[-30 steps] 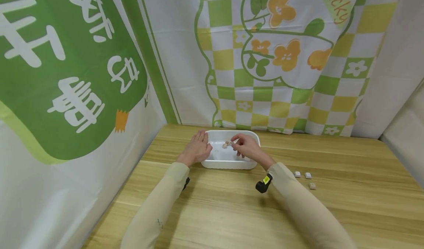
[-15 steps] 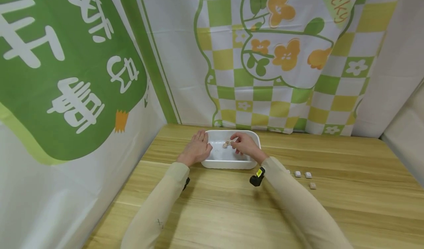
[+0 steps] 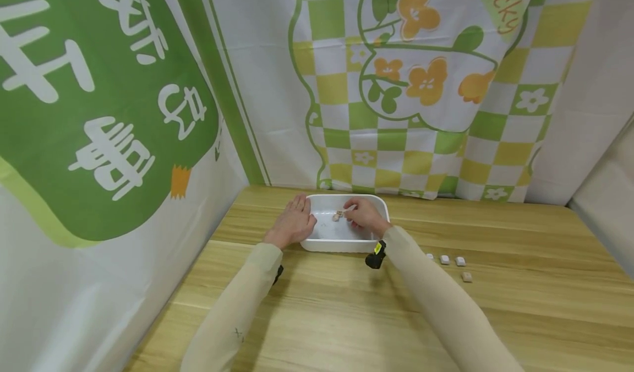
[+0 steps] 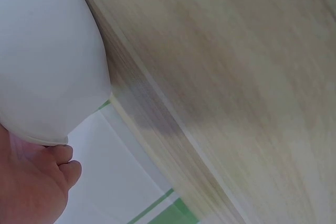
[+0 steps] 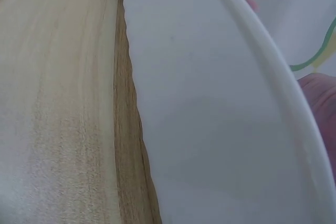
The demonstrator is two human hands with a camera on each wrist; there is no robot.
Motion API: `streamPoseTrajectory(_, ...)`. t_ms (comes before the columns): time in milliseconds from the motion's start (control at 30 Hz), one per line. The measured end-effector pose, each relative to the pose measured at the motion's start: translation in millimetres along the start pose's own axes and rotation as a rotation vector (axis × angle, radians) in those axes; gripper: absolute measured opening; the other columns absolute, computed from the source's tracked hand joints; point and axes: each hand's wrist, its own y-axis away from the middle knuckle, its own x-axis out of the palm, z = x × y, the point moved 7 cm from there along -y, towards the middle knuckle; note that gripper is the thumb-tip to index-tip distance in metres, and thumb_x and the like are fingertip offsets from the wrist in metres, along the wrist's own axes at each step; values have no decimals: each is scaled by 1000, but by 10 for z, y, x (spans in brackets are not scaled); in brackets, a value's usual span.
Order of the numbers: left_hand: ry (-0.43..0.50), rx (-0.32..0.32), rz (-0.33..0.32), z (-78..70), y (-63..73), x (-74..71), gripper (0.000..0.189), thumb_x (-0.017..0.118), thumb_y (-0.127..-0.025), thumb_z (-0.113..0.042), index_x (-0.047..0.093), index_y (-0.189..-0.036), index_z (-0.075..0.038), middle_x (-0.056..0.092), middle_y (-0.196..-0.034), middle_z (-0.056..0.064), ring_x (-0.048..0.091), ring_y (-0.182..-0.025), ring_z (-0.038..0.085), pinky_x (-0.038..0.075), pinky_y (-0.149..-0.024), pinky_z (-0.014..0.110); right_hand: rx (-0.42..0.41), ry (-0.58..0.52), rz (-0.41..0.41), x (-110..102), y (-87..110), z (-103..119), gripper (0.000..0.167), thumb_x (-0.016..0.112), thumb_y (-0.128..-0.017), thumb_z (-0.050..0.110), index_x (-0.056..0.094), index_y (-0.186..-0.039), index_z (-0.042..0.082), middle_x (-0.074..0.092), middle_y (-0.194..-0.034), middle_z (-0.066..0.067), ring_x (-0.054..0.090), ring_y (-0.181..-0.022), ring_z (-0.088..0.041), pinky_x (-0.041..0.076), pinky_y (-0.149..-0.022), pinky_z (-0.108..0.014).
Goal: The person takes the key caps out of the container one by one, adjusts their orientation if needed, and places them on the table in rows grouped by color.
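A white tray stands at the back of the table, its outer wall filling much of both wrist views. My left hand rests on the left rim with straight fingers, thumb reaching over the inside; the left wrist view shows its fingertips at the rim's edge. Inside the tray lies a small cluster of beige keycaps. Over them is my right hand, fingers bent, thumb and forefinger meeting at a keycap on the cluster's right side. The tray's wall hides those fingertips in the right wrist view.
On the wooden table to the right of the tray sit white keycaps in a row, partly behind my right sleeve. A beige keycap lies nearer me. A patterned curtain hangs directly behind the table.
My right wrist and forearm have swung left, while the fingertips stay by the cluster. One more white keycap shows beside the sleeve. The left hand stays in place.
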Motion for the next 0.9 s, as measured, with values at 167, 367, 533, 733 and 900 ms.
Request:
streamPoseTrajectory(167,-1,2,-4,0,4,4,67,14,-101,-34,16,-154,7,6,-163,23,10,-153,37,12,-126,46,23,12,7,-11,-23,-26,29,62,-93,11,63,-119,-2,65,-76,-13,53,-51,-11,44,-46,-21)
streamPoseTrajectory(367,-9,-1,-12,6,-12,13,67,14,-101,-35,16,-154,7,7,-163,23,10,-153,36,12,-126,46,33,-27,31,0,-28,-34,27,60,-93,9,64,-117,-4,62,-69,-11,53,-51,-12,46,-47,-23)
streamPoseTrajectory(533,-18,-4,0,5,-17,10,67,14,-101,-35,14,-154,6,6,-163,23,8,-153,35,12,-127,45,45,39,46,22,-45,-30,28,59,-93,9,65,-119,0,64,-66,-12,55,-49,-13,47,-48,-23)
streamPoseTrajectory(733,-6,-7,8,5,-10,17,67,14,-101,-35,13,-154,6,5,-164,22,7,-153,36,11,-127,45,48,92,41,46,-85,-70,29,58,-93,11,67,-119,4,62,-63,-4,54,-47,-9,46,-43,-22)
streamPoseTrajectory(900,10,-12,9,-3,-3,18,67,14,-101,-35,13,-155,6,4,-164,22,7,-153,36,9,-127,44,51,100,35,47,-103,-88,29,59,-92,12,67,-119,4,60,-61,-2,53,-47,-9,44,-43,-22)
